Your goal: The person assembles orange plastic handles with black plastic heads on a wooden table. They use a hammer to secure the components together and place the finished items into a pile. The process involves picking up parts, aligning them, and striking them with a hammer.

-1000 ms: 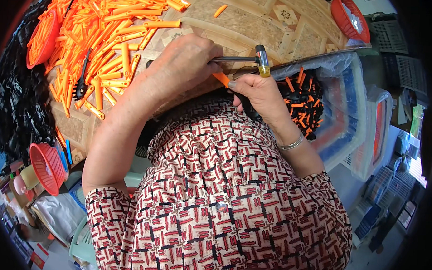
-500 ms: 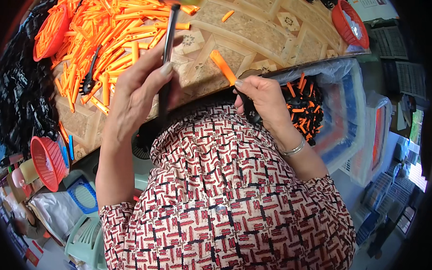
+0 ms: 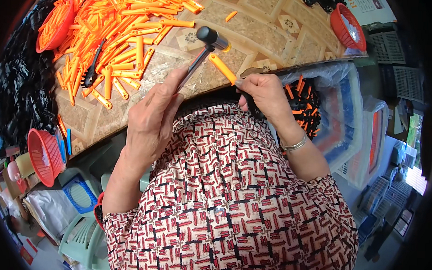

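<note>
My left hand [image 3: 152, 114] is closed around the shaft of a hammer. The hammer's head [image 3: 213, 38], with a black face on one side and a yellowish one on the other, hovers just above the end of an orange handle [image 3: 222, 68]. This handle sits on a black utensil, which my right hand [image 3: 266, 95] grips near the joint at the table's front edge. The utensil's lower black part is mostly hidden by my fingers and the shadow under the table. Between hammer and handle a small gap seems to show.
Loose orange handles [image 3: 134, 18] lie heaped at the far left, with a black pasta server [image 3: 92, 69] among them. Red baskets [image 3: 45, 157] stand at left and far right. Beside my right forearm, a plastic-lined bag [image 3: 343, 111] holds orange-handled black utensils.
The hammer has come down and to the right from a raised position, to beside the orange handle's end. My right hand has barely moved with the utensil.
</note>
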A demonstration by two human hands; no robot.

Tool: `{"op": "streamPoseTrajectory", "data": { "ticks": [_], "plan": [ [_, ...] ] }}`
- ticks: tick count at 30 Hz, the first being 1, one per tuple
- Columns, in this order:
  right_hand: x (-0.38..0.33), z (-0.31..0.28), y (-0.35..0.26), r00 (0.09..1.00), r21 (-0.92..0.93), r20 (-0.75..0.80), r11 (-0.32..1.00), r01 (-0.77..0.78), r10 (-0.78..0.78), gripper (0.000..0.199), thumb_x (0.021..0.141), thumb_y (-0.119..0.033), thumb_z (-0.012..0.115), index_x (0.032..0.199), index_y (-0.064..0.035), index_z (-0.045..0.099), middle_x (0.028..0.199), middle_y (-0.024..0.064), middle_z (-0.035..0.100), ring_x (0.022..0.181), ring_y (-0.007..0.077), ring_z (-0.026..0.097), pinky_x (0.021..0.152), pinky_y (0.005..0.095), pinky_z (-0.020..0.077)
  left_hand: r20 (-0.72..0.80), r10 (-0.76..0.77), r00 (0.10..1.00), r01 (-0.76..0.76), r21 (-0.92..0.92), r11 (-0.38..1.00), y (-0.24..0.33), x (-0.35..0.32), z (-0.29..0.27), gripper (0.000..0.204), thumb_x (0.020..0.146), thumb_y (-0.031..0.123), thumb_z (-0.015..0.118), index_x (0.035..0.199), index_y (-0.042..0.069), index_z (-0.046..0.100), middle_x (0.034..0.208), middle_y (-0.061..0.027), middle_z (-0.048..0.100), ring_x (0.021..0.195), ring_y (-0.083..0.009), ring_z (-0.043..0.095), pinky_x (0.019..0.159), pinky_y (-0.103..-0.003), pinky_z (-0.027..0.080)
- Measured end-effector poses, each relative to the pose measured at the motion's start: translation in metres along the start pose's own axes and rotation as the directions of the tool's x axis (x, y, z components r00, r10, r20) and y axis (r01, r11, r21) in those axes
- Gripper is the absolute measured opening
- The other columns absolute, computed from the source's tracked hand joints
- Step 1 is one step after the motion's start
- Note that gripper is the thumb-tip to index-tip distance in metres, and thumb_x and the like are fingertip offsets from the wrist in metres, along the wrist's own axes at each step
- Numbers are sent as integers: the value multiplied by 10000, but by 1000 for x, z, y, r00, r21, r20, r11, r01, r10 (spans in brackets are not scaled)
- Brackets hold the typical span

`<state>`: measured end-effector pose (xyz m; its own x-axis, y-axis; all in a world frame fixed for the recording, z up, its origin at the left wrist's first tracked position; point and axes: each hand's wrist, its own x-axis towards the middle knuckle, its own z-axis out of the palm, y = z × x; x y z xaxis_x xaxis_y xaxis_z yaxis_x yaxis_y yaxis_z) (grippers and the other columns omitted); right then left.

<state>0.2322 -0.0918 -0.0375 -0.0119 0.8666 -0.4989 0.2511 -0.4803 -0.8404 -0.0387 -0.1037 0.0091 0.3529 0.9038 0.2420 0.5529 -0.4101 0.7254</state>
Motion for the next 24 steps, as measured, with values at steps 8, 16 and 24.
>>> {"op": "streamPoseTrajectory", "data": {
  "ticks": [8, 16, 24],
  "plan": [
    [0, 5, 0, 999, 152, 51, 988, -24, 16, 271, 991, -188, 689, 841, 34, 732, 634, 78, 684, 495, 131, 623, 493, 276, 493, 111, 0, 994, -28, 255, 967, -8, -1, 10, 563, 927, -20, 671, 1446, 188, 609, 794, -138, 590, 616, -292, 590, 584, -420, 475],
    [-3, 6, -3, 990, 225, 127, 971, -85, 57, 202, 998, -158, 683, 915, 21, 724, 703, 75, 700, 571, 130, 645, 535, 256, 507, -59, 175, 983, -166, 126, 978, -6, -8, 14, 624, 861, -59, 712, 1434, 174, 627, 743, -109, 540, 586, -279, 545, 548, -397, 448],
    [-9, 6, -6, 989, 247, 81, 959, -139, 123, 167, 990, -114, 667, 920, 26, 725, 717, 86, 706, 578, 139, 657, 546, 260, 526, 32, 109, 994, -112, 146, 983, 2, -11, 11, 580, 905, 28, 697, 1444, 226, 616, 769, -118, 572, 622, -309, 620, 581, -429, 509]
  ]
}}
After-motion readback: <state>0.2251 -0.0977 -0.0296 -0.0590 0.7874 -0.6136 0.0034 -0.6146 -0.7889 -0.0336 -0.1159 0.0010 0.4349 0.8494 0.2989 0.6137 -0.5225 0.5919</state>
